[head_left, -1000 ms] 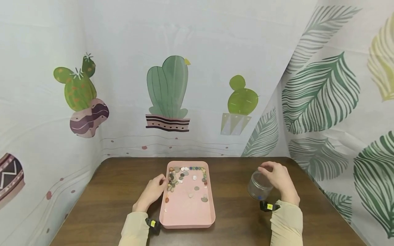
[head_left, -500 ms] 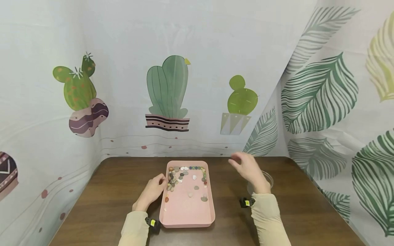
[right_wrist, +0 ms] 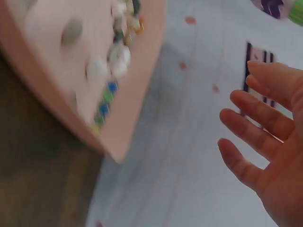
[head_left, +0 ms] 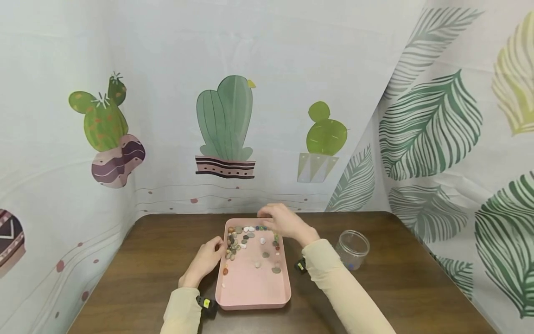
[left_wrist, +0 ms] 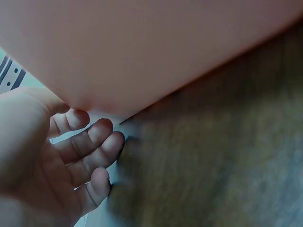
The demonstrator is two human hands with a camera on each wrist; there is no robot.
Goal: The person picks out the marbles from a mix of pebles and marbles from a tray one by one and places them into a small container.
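A pink tray (head_left: 254, 290) stands on the table, with pebbles (head_left: 233, 250) along its left side and a row of blue and green marbles (head_left: 261, 228) by the far wall. My left hand (head_left: 204, 262) pinches the tray's left rim between thumb and index finger; in the left wrist view the other fingers curl loosely outside the wall. Over the tray's far right corner hovers my right hand (head_left: 288, 225), fingers parted and bent a little. The right wrist view shows that hand (right_wrist: 265, 127) holding nothing, apart from the marbles (right_wrist: 104, 108).
Right of the tray, a clear jar (head_left: 352, 250) stands without a lid, a blue marble (head_left: 351, 266) at its bottom. The wooden table (head_left: 167, 241) ends at a printed cloth backdrop (head_left: 275, 139) behind and at both sides.
My right hand has moved left from above the jar to the tray's far right corner, bringing the jar back into full view. The left hand stays at the tray's rim.
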